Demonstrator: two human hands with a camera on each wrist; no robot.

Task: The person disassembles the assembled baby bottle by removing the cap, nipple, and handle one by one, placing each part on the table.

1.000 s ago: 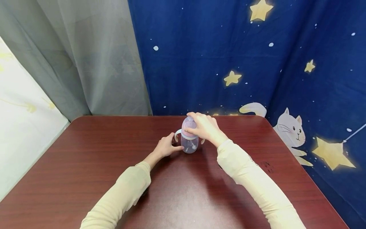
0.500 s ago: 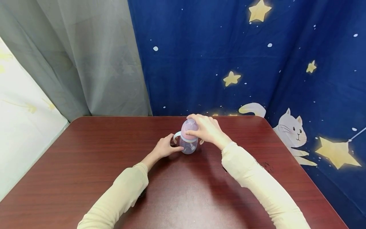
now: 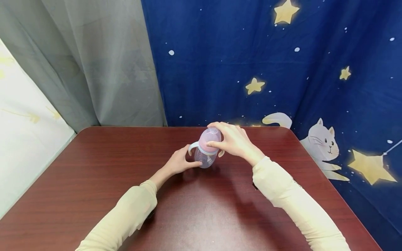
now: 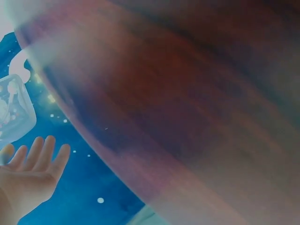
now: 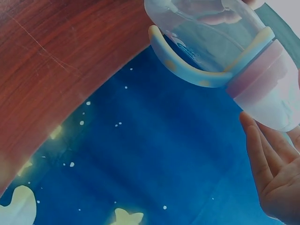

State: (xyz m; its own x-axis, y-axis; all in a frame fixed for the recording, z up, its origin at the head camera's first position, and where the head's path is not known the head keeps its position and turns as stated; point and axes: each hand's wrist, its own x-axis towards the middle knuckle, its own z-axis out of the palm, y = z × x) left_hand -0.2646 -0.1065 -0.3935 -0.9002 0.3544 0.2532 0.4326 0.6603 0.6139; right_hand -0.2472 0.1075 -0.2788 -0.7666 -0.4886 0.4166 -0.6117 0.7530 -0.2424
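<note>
Blue starry cloth (image 3: 226,52) is hanging behind the table (image 3: 94,174); near the far edge's middle a clear bottle (image 3: 205,157) is leaning, long axis tipped rightward, pink cap (image 3: 208,138) uppermost, its print (image 5: 183,46) too blurred to read. The right hand (image 3: 231,138) is pinching the cap; the left hand (image 3: 178,162) is spreading around the base (image 3: 205,165), whether gripping I can't tell.

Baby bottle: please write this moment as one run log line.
baby bottle: tilted, pink lid on; left hand: holds lower body; right hand: grips lid; table contact: unclear
</note>
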